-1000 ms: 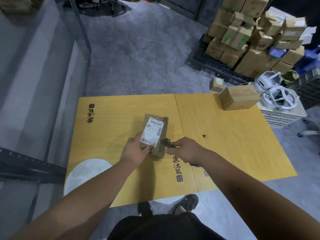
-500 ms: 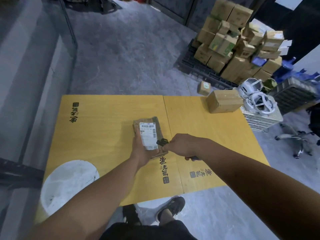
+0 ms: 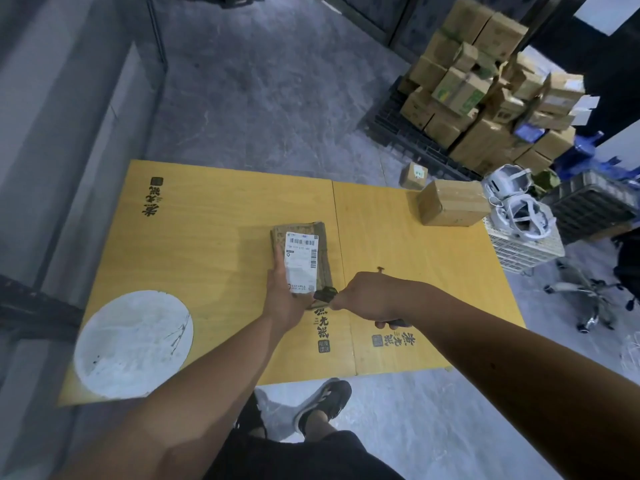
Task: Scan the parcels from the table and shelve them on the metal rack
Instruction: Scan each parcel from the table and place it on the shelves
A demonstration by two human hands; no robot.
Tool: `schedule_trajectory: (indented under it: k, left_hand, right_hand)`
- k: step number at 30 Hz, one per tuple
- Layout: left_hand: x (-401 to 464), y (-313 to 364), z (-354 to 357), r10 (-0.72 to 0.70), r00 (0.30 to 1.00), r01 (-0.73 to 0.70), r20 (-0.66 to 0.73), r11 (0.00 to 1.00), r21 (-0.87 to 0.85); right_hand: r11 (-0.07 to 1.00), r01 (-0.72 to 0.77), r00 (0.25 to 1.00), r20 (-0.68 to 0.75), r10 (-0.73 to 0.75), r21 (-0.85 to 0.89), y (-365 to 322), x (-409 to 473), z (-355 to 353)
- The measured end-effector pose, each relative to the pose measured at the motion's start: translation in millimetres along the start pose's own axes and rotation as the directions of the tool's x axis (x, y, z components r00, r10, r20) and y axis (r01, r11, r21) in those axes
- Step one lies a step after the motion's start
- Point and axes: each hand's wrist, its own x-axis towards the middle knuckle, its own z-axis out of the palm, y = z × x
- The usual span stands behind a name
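The flat brown cardboard parcel lies on the yellow wooden counter, its long axis running away from the person, white barcode label up. The left hand grips its near end. The right hand, just beside it, clasps a small black scanner aimed at the matte, creased parcel.

Grey concrete floor, yellow table, wht crate

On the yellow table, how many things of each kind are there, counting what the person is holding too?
Parcels: 2, the flat labelled parcel gripped by the left hand, and the plain cardboard box at the far right corner.
Scanners: 1, the black scanner held by the right hand.
Total: 3.
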Motion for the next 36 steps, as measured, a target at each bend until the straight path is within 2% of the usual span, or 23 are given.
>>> schedule_trajectory:
  k: [6, 21, 36]
  left_hand:
    - [-18.3, 21.2, 1.3, 0.033, 0.999, -0.033, -0.006, 0.999, 0.027]
    - [-32.0, 48.3, 9.0, -0.078, 0.993, 0.079, -0.091, 0.997, 0.003]
    - [-41.1, 44.4, 15.3, 0.054, 0.986, -0.03, -0.158, 0.988, 0.153]
  right_hand:
    - [1.0, 0.007, 0.999, -0.038, -0.007, 0.014, 7.5, -6.6, 0.6]
    - [0.998, -0.025, 0.999, 0.034, 0.027, -0.063, 32.3, -8.9, -3.1]
    - [0.977, -0.017, 0.992, 0.121, 0.044, -0.214, 19.8, -23.1, -46.5]
